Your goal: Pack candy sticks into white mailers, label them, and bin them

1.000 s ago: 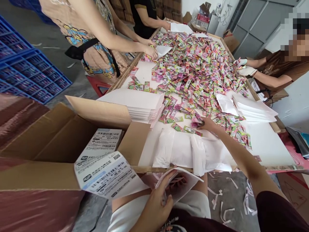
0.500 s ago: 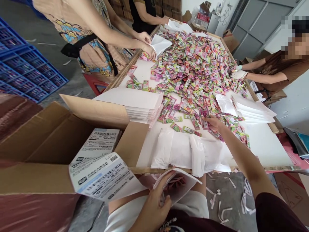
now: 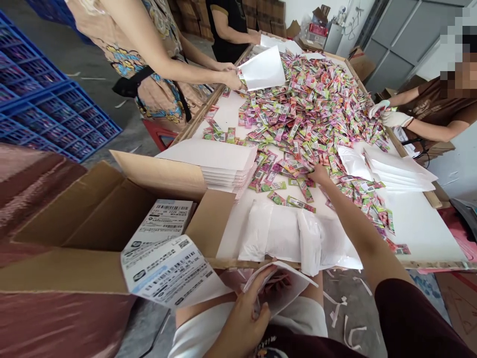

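Observation:
My left hand [image 3: 250, 309] is closed on the edge of a white mailing envelope [image 3: 294, 298], which sits in my lap with its mouth gaping. Several reddish sachets [image 3: 276, 288] show inside it. Out over the table, my right hand [image 3: 320, 175] reaches to the near side of a heap of pink and green sachets [image 3: 313, 107]. Its fingers are curled together at the end of a pink sachet [image 3: 302, 166]; the fingertips are partly hidden. Between my hands and the heap, filled white envelopes [image 3: 281, 231] lie along the table's front edge.
An opened carton [image 3: 99, 219] at left holds stacks of printed label sheets [image 3: 164, 271]. Flat envelopes are stacked behind it [image 3: 219, 158] and at right [image 3: 400, 169]. A co-worker's hands [image 3: 233, 77] hold an envelope; another's gloved hands [image 3: 391, 115] work across the table [image 3: 421, 219].
My right hand has shifted slightly left and away from me among the sachets. My left hand keeps the envelope in my lap. The co-worker at left has raised an envelope.

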